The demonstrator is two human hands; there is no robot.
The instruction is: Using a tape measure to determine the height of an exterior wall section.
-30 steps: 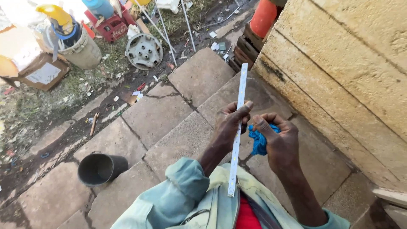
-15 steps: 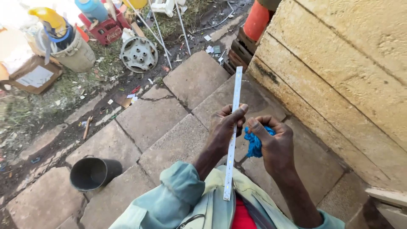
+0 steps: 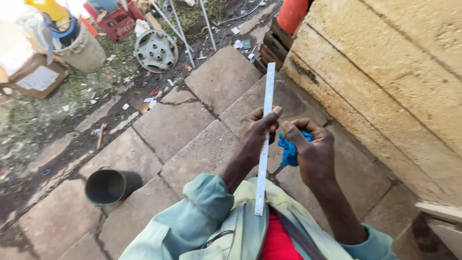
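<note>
Looking down through the head camera, I see my left hand (image 3: 257,135) pinching a long white strip (image 3: 264,139) near its middle, thumb and fingers closed around it. The strip runs from the centre bottom of the frame, over my pale green jacket (image 3: 202,216), up toward the top centre, where its far end hangs over the paving slabs (image 3: 168,125). My right hand (image 3: 313,154), just right of centre, is clenched on a bunched blue cloth (image 3: 290,151), which sits just beside the strip's right edge; whether cloth and strip touch I cannot tell.

To do this well, I judge the left hand's pinch should stay firm but light, since a strip this thin looks likely to bend or twist. The cloth should meet the strip close to the pinching fingers, where it is best supported, and move along its length instead of across it. The small spots on its face near the lower end deserve gentle pressure.

In the lower left lies a dark pot (image 3: 108,185) on its side. A hubcap (image 3: 155,50) and a bucket (image 3: 84,48) sit in the upper left, and a yellowish block wall (image 3: 385,72) fills the right.
</note>
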